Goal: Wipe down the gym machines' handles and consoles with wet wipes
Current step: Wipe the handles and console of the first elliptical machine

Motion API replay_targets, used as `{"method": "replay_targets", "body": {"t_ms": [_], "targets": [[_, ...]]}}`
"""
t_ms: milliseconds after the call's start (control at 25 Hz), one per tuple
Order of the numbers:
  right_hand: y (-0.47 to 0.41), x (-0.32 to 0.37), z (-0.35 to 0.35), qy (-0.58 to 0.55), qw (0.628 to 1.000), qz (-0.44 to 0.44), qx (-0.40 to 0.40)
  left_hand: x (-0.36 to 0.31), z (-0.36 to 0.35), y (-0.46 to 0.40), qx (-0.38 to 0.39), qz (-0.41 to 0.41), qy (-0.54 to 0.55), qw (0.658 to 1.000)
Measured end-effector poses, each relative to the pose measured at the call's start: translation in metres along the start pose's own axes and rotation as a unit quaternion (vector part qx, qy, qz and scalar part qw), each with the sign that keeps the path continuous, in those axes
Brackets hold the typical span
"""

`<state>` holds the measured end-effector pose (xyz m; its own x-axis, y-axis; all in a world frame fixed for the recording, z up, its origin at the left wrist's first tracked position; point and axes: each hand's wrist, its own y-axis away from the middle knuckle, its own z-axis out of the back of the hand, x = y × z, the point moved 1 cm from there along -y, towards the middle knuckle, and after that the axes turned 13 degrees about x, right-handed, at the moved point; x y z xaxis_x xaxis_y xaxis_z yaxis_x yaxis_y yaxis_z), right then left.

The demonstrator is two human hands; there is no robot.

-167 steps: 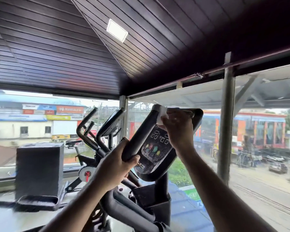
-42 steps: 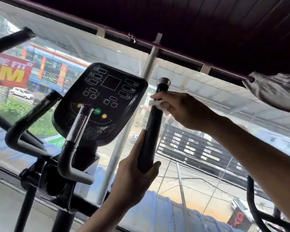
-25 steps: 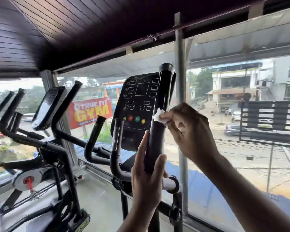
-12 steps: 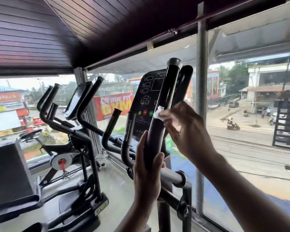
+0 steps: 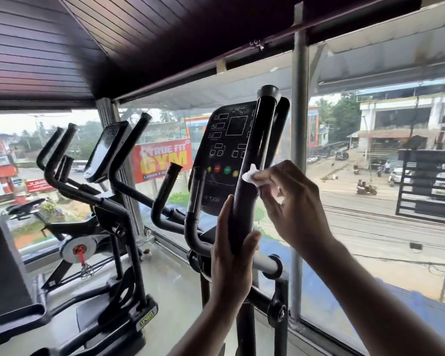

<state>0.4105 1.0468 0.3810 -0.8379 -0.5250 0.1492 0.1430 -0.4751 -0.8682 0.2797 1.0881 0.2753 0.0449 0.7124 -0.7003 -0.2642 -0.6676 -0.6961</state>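
My left hand (image 5: 231,255) gripped the upright handle (image 5: 252,160) low to steady it, my right hand (image 5: 290,199) pinched the wet wipe (image 5: 249,175) against its 3 o'clock side; best practice: wrap fully, stroke downward firmly.

The left hand (image 5: 231,263) gripped the black upright handle (image 5: 252,163) low on its shaft, thumb on the left side. At the handle's 3 o'clock side, the right hand (image 5: 290,201) pinched a white wet wipe (image 5: 251,174) against the shaft. The console (image 5: 224,155) stood just behind at 9 o'clock. A second elliptical machine (image 5: 100,201) stood further toward 9 o'clock beside the window (image 5: 383,176).
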Motion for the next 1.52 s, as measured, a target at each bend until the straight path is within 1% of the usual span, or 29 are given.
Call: {"method": "replay_targets", "body": {"t_ms": [80,160,200,280,360,440,520,600,680,840,960,1040,1160,1280,1360,1440,1480,1520], "targets": [[0.011,0.006,-0.001,-0.012,1.0,-0.004,-0.003,0.002,0.008,-0.002,0.047,-0.016,-0.015,0.999],[0.003,0.006,0.006,-0.001,1.0,-0.007,-0.002,0.004,0.027,-0.004,0.109,-0.059,-0.043,0.991],[-0.002,0.007,0.01,0.016,1.0,-0.004,0.002,0.009,0.04,-0.009,0.117,-0.079,-0.081,0.987],[-0.003,0.012,0.011,0.058,0.998,-0.004,0.018,0.027,0.077,-0.032,0.083,-0.09,-0.205,0.971],[0.0,0.02,0.008,0.101,0.995,-0.008,0.025,0.05,0.108,-0.065,0.059,-0.034,-0.337,0.939],[-0.002,0.027,0.004,0.135,0.991,-0.004,0.022,0.071,0.125,-0.088,0.075,0.028,-0.397,0.914],[-0.011,0.032,0.003,0.175,0.985,-0.007,0.012,0.091,0.129,-0.099,0.114,0.054,-0.395,0.91],[-0.019,0.035,0.002,0.213,0.977,-0.016,0.014,0.11,0.126,-0.105,0.15,0.059,-0.361,0.919],[-0.02,0.039,0.0,0.229,0.973,-0.03,0.027,0.125,0.12,-0.109,0.165,0.055,-0.321,0.931],[-0.004,0.047,-0.002,0.234,0.971,-0.04,0.027,0.137,0.111,-0.114,0.109,0.062,-0.299,0.946],[0.001,0.055,-0.001,0.232,0.971,-0.033,0.044,0.14,0.112,-0.114,0.113,0.058,-0.304,0.944],[-0.013,0.058,0.0,0.261,0.962,-0.032,0.072,0.141,0.113,-0.113,0.118,0.049,-0.295,0.947],[-0.068,0.051,0.013,0.327,0.937,-0.033,0.116,0.141,0.114,-0.113,0.12,0.049,-0.288,0.949],[-0.099,0.05,0.023,0.366,0.896,-0.045,0.247,0.148,0.115,-0.114,0.107,0.044,-0.273,0.955],[-0.088,0.061,0.022,0.364,0.872,-0.017,0.326,0.152,0.114,-0.114,0.096,0.024,-0.269,0.958],[-0.08,0.078,0.021,0.354,0.838,0.019,0.415,0.153,0.111,-0.114,0.09,0.032,-0.268,0.959],[-0.087,0.082,0.022,0.352,0.826,0.034,0.44,0.152,0.111,-0.115,0.09,0.042,-0.269,0.958],[-0.102,0.082,0.024,0.357,0.818,0.042,0.449,0.152,0.111,-0.115,0.091,0.047,-0.268,0.958]]}}
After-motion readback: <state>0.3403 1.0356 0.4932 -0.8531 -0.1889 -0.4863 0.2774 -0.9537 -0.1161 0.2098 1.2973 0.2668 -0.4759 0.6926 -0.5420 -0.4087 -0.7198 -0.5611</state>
